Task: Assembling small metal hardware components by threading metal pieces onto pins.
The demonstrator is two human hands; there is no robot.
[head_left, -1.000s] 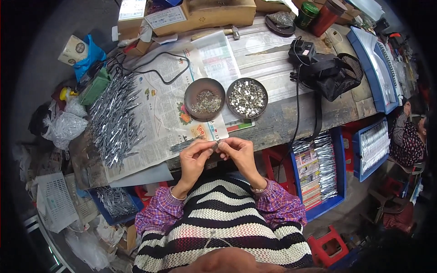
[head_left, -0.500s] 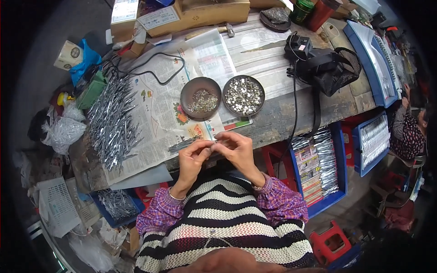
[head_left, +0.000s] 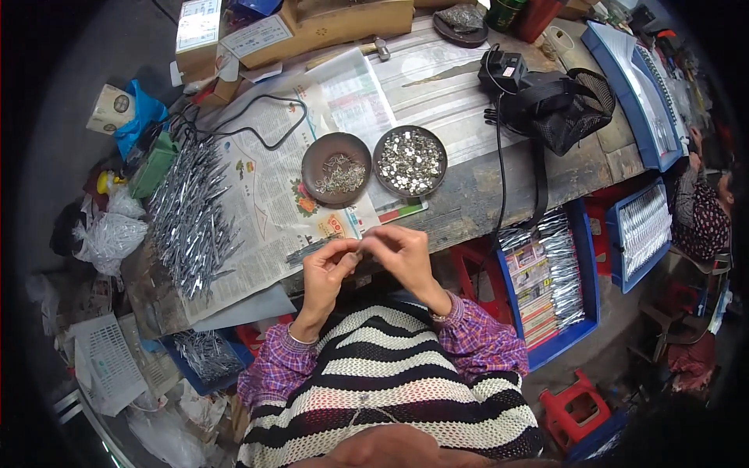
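Our hands pinch a tiny metal piece at the desk edge

The small metal piece (head_left: pixel 360 251) shows only as a pale sliver, too small to tell its shape, caught between our left hand (head_left: pixel 328 269) and right hand (head_left: pixel 395 253), fingertips together just this side of the newspaper (head_left: pixel 265 195). Since a second ago the hands have barely shifted, so we judge the fiddly fitting is still under way. Beyond the newspaper's near edge sit the brown dish of bent clips (head_left: pixel 337 168) and, touching it, the dish of shiny round discs (head_left: pixel 410 161); a heap of silver rods (head_left: pixel 189 214) lies on its left side.
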